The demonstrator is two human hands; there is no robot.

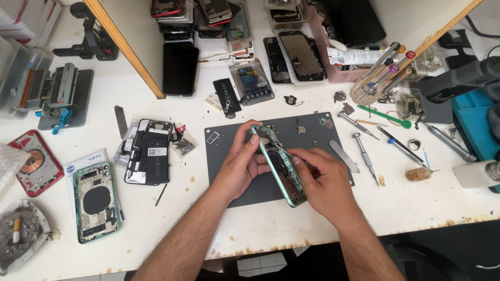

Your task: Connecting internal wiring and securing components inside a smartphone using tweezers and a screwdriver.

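While an ashtray (21, 234) with a cigarette butt sits far left, a green phone frame (278, 169) is held tilted over the grey mat (229, 171), clasped by the left hand (242, 164). Tweezers (278, 150) are pinched by the right hand (320, 179); a slip could scratch internals. A tool cup (367, 91) holds screwdrivers.

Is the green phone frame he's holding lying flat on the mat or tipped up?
Tipped up: the green phone frame stands on edge above the grey mat, left hand gripping it, right hand working inside.
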